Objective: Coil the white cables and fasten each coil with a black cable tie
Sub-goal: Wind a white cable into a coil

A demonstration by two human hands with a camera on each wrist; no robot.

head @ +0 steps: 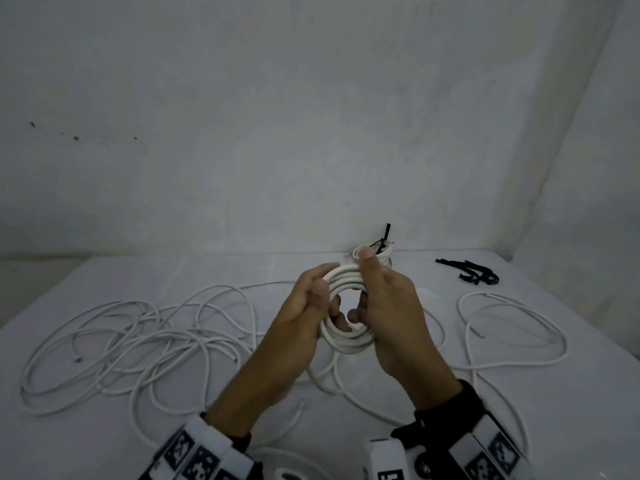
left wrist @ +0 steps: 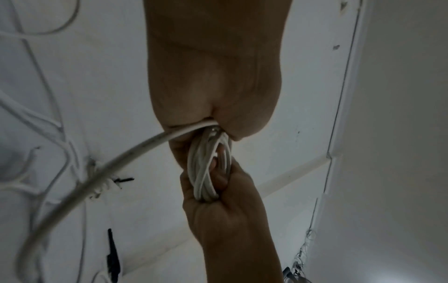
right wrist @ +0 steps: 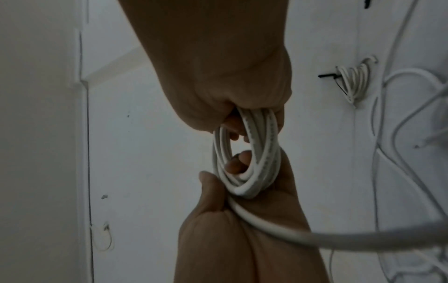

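Both hands hold one white cable coil (head: 348, 341) upright above the table's middle. My left hand (head: 310, 306) grips its left side, thumb over the loops and fingers through the hole. My right hand (head: 386, 296) grips the right side the same way. In the left wrist view the coil (left wrist: 206, 172) sits between the left palm (left wrist: 213, 76) and the right hand (left wrist: 225, 206), and its loose tail (left wrist: 97, 176) runs down to the left. The right wrist view shows the coil (right wrist: 247, 153) edge-on. Black cable ties (head: 467, 271) lie at the far right.
A coil bound with a black tie (head: 375, 252) lies behind the hands by the wall. Loose white cables sprawl on the table at the left (head: 138, 341) and the right (head: 502, 327), and more loops lie under my hands. The wall (head: 311, 133) closes the back.
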